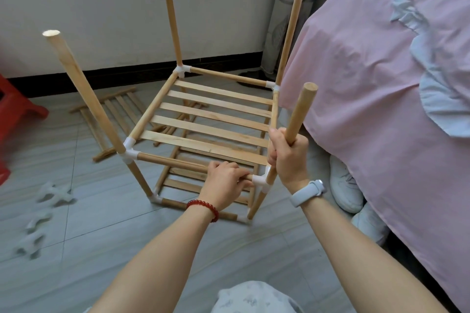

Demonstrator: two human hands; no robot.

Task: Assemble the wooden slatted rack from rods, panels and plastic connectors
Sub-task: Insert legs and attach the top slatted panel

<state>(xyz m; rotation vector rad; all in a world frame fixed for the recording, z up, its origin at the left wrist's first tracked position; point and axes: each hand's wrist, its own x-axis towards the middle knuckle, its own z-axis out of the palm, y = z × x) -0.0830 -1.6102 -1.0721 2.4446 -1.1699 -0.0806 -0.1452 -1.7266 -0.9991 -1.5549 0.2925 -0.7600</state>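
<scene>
The half-built wooden rack (203, 119) stands on the tiled floor with two slatted shelves and four upright rods rising from white plastic connectors. My right hand (288, 154) grips the near-right upright rod (301, 112), whose lower end sits in the near-right connector (262, 181). My left hand (225, 180) grips the front horizontal rod (167, 161) right beside that connector. A spare slatted panel (112, 112) lies flat on the floor behind the rack on the left. Several loose white connectors (43, 218) lie on the floor at the left.
A bed with a pink sheet (381, 84) fills the right side, close to the rack. White shoes (348, 185) sit by the bed's edge. A red plastic stool (15, 112) stands at the far left. The wall and a curtain are behind.
</scene>
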